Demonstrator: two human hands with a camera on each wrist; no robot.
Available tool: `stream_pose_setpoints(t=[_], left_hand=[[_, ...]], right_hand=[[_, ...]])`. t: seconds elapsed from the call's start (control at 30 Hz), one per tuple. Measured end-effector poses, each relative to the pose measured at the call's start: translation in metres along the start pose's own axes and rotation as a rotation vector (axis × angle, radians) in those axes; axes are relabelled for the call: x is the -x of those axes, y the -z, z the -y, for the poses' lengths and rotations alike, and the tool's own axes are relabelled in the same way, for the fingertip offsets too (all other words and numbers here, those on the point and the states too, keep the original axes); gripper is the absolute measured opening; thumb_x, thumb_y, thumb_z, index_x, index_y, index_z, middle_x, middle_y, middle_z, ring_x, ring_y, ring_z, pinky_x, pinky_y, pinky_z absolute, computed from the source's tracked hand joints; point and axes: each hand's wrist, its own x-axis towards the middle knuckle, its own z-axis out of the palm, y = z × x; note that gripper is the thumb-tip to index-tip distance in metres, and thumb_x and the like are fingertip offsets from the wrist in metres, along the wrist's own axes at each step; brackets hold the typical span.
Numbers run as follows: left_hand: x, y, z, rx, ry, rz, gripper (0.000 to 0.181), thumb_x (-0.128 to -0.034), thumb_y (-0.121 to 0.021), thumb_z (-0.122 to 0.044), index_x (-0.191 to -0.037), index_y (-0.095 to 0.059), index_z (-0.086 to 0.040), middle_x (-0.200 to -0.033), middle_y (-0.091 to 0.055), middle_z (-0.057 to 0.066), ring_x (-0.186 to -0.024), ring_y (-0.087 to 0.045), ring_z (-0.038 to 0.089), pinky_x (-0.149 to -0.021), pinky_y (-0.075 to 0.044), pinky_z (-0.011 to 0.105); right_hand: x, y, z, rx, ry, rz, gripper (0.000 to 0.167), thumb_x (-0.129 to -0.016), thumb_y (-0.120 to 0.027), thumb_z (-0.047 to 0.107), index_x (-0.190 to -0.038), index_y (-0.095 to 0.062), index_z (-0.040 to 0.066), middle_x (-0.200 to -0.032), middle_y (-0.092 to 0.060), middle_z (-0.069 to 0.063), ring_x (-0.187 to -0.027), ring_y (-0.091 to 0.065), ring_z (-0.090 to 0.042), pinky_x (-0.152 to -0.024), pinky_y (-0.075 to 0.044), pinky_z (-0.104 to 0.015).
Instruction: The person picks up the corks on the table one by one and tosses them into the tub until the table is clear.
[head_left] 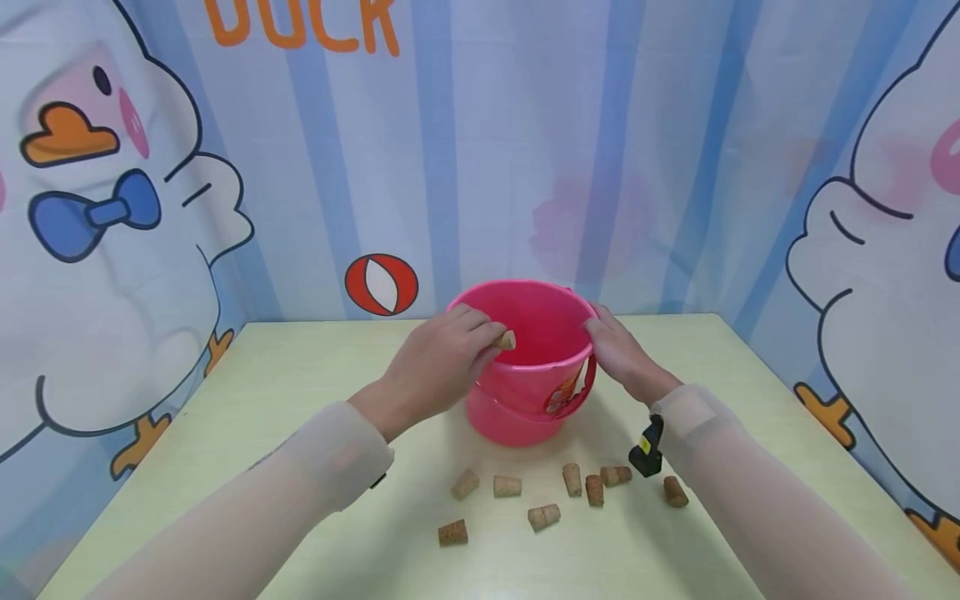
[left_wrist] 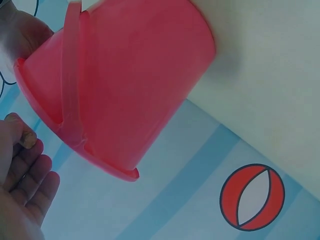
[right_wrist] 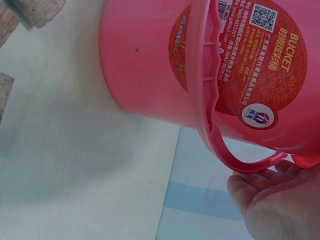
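My left hand (head_left: 442,358) pinches a cork stopper (head_left: 506,340) between thumb and fingers, at the near left rim of a pink plastic bucket (head_left: 517,404). In the left wrist view the cork (left_wrist: 28,139) shows at the fingertips, beside the bucket's (left_wrist: 135,75) rim. My right hand (head_left: 622,350) grips the bucket's right rim. The right wrist view shows this hand (right_wrist: 282,200) next to the pink handle (right_wrist: 210,120), which hangs down the bucket's side. The bucket stands upright on the table; its floor is hidden.
Several tapered corks lie in front of the bucket on the pale wooden table (head_left: 300,433), among them a dark one (head_left: 452,532) and a lighter one (head_left: 507,486). Another cork (head_left: 675,492) lies by my right forearm. A striped duck-print curtain (head_left: 487,150) hangs behind.
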Motion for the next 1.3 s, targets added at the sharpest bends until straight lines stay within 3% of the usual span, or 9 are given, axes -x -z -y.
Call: stream_pose_setpoints(t=[0.5,0.63,0.8,0.97,1.3], left_hand=[[-0.022,-0.007,-0.001,-0.055,0.025,0.128,0.034,-0.0881,-0.083,-0.020,-0.121,-0.075,-0.016,-0.108,-0.073,-0.002,-0.101,-0.066,0.015,-0.091,-0.057,0.028],[-0.024,-0.009,-0.003,-0.040,0.057,0.160,0.034,-0.0889,-0.082,-0.020,-0.121,-0.075,-0.015,-0.107,-0.073,-0.001,-0.099,-0.065,0.016,-0.090,-0.056,0.028],[-0.026,-0.010,-0.004,-0.021,0.116,0.205,0.045,-0.0911,-0.079,-0.025,-0.133,-0.069,-0.011,-0.120,-0.071,0.004,-0.112,-0.064,0.021,-0.095,-0.056,0.033],[-0.027,-0.008,-0.005,0.000,0.147,0.186,0.048,-0.0925,-0.078,-0.026,-0.136,-0.065,-0.010,-0.126,-0.069,0.005,-0.119,-0.063,0.023,-0.097,-0.056,0.035],[-0.021,-0.006,-0.006,0.006,0.117,0.120,0.042,-0.0938,-0.076,-0.026,-0.132,-0.068,-0.010,-0.121,-0.071,0.005,-0.115,-0.065,0.022,-0.096,-0.056,0.035]], right_hand=[[0.002,0.001,0.001,0.001,-0.004,-0.001,0.058,-0.109,-0.028,0.024,-0.164,-0.016,0.009,-0.156,-0.034,-0.018,-0.144,-0.032,-0.038,-0.116,-0.032,-0.062],[0.002,0.001,0.000,-0.001,-0.005,-0.005,0.058,-0.108,-0.029,0.024,-0.163,-0.017,0.009,-0.155,-0.035,-0.018,-0.143,-0.033,-0.038,-0.115,-0.033,-0.061],[0.002,0.000,0.000,0.000,-0.004,-0.006,0.058,-0.108,-0.030,0.024,-0.163,-0.018,0.009,-0.154,-0.035,-0.018,-0.143,-0.033,-0.038,-0.115,-0.035,-0.061],[0.002,0.000,0.001,0.002,-0.004,-0.003,0.059,-0.108,-0.031,0.024,-0.163,-0.018,0.010,-0.155,-0.035,-0.017,-0.143,-0.033,-0.038,-0.114,-0.036,-0.061],[0.000,-0.001,0.000,0.000,-0.012,-0.006,0.059,-0.108,-0.031,0.024,-0.163,-0.017,0.010,-0.155,-0.035,-0.018,-0.143,-0.033,-0.039,-0.114,-0.036,-0.061]])
